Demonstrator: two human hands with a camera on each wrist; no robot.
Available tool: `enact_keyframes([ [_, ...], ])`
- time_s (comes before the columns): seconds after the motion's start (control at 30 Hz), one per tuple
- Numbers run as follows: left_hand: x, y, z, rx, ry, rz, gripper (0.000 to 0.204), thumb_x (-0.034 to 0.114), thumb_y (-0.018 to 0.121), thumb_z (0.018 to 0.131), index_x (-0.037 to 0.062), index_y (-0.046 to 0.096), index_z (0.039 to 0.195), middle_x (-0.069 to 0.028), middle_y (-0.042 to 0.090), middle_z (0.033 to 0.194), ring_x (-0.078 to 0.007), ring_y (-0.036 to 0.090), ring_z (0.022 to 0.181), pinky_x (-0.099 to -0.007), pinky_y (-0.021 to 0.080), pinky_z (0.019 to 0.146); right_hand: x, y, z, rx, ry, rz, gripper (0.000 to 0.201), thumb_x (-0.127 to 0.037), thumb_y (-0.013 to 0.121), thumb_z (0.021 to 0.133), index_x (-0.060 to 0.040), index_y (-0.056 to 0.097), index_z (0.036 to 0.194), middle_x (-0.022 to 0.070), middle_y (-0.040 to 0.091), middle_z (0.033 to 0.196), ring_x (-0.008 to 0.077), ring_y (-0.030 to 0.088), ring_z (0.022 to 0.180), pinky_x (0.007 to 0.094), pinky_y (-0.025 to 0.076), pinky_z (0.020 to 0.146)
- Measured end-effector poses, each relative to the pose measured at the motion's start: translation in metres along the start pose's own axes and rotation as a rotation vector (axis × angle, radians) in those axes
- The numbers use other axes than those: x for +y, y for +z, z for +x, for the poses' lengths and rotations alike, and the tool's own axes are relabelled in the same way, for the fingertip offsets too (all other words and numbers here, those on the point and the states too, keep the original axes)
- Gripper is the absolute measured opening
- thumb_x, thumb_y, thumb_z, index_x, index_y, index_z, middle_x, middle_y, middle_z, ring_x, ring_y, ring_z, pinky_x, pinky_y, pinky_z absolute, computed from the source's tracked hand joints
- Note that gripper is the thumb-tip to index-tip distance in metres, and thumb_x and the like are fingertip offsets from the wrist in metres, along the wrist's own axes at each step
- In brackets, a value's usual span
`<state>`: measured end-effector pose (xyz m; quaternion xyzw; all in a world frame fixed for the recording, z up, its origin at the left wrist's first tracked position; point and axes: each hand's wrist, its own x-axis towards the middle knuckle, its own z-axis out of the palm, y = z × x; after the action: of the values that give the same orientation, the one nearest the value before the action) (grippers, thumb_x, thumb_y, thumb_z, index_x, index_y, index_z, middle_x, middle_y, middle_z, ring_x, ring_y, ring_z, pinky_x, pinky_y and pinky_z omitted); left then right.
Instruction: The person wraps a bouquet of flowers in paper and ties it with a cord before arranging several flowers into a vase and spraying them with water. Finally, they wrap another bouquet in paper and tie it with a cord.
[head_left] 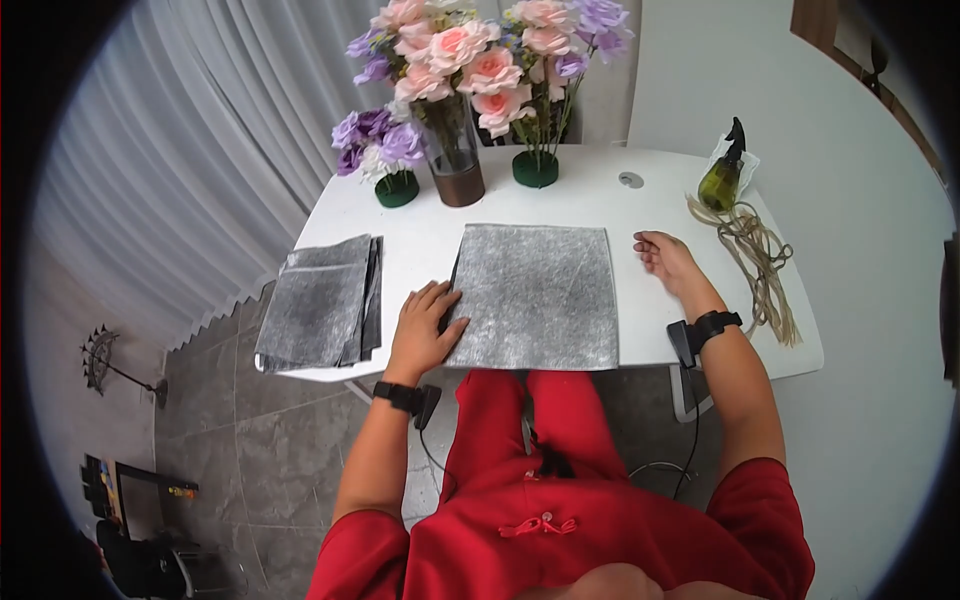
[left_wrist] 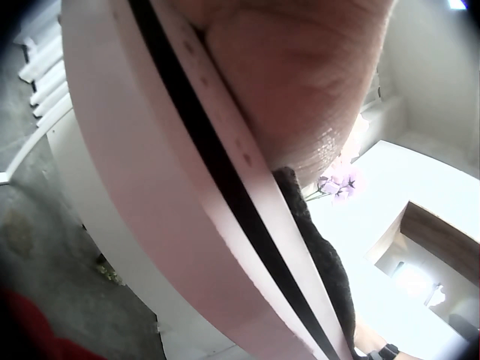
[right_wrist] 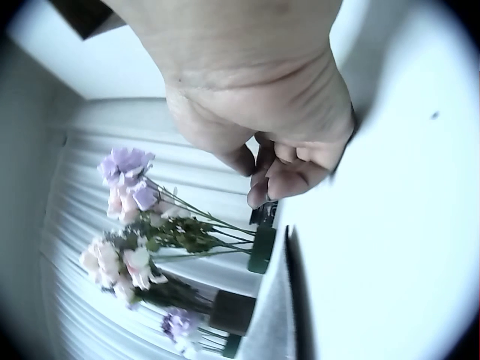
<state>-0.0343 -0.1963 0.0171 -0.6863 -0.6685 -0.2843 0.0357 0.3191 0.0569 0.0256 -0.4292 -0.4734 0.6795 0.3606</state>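
On the white table (head_left: 415, 235), a grey sheet (head_left: 535, 300) lies centrally, within easy reach; the left hand (head_left: 423, 328), fingers extended, seemingly steadies its left edge; the right hand (head_left: 668, 262), empty, curls loosely beside it.

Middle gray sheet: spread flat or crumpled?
Spread flat: the gray sheet shows its broad square face on the table, the left hand at its left edge. Whether doubled, I cannot tell.
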Motion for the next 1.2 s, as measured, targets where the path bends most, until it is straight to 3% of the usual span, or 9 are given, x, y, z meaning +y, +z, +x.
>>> enact_keyframes([
  [0.03, 0.000, -0.001, 0.001, -0.008, 0.008, 0.012, 0.043, 0.030, 0.064, 0.080, 0.0082, 0.060, 0.117, -0.0136, 0.052, 0.130, -0.0330, 0.042, 0.126, -0.0464, 0.029, 0.106, -0.003, 0.002, 0.009, -0.033, 0.068, 0.186, 0.025, -0.026, 0.048, 0.093, -0.0042, 0.061, 0.094, 0.0023, 0.060, 0.080, 0.0092, 0.049, 0.067, 0.0223, 0.042, 0.060],
  [0.27, 0.005, -0.001, 0.006, -0.062, -0.028, 0.033, 0.042, 0.028, 0.064, 0.081, 0.0094, 0.059, 0.118, -0.0123, 0.051, 0.131, -0.0321, 0.040, 0.127, -0.0481, 0.027, 0.107, 0.007, 0.028, 0.066, -0.086, -0.058, 0.574, 0.030, -0.028, 0.042, 0.096, -0.0024, 0.058, 0.094, 0.0043, 0.054, 0.077, 0.0120, 0.045, 0.067, 0.0239, 0.040, 0.062],
  [0.7, 0.030, -0.007, 0.018, -0.139, -0.052, 0.129, 0.039, 0.013, 0.060, 0.081, 0.0039, 0.055, 0.119, -0.0155, 0.047, 0.132, -0.0355, 0.038, 0.128, -0.0471, 0.025, 0.109, 0.004, 0.037, 0.055, -0.149, -0.128, 0.412, 0.030, -0.029, 0.042, 0.095, -0.0044, 0.060, 0.092, 0.0019, 0.058, 0.076, 0.0080, 0.047, 0.066, 0.0228, 0.039, 0.063],
  [1.07, 0.028, -0.005, 0.020, -0.137, -0.025, 0.146, 0.039, 0.014, 0.059, 0.079, 0.0029, 0.055, 0.116, -0.0167, 0.048, 0.129, -0.0364, 0.038, 0.126, -0.0475, 0.026, 0.107, 0.000, 0.029, 0.054, -0.229, -0.112, 0.406, 0.025, -0.026, 0.048, 0.093, -0.0042, 0.058, 0.091, 0.0022, 0.055, 0.078, 0.0092, 0.046, 0.069, 0.0227, 0.040, 0.065],
  [1.2, 0.026, -0.003, 0.017, -0.116, -0.005, 0.130, 0.039, 0.014, 0.060, 0.078, 0.0035, 0.056, 0.116, -0.0166, 0.048, 0.128, -0.0364, 0.040, 0.124, -0.0473, 0.028, 0.105, 0.003, 0.029, 0.057, -0.190, -0.182, 0.265, 0.020, -0.023, 0.052, 0.090, -0.0040, 0.060, 0.091, 0.0025, 0.058, 0.076, 0.0070, 0.048, 0.064, 0.0212, 0.041, 0.060],
])
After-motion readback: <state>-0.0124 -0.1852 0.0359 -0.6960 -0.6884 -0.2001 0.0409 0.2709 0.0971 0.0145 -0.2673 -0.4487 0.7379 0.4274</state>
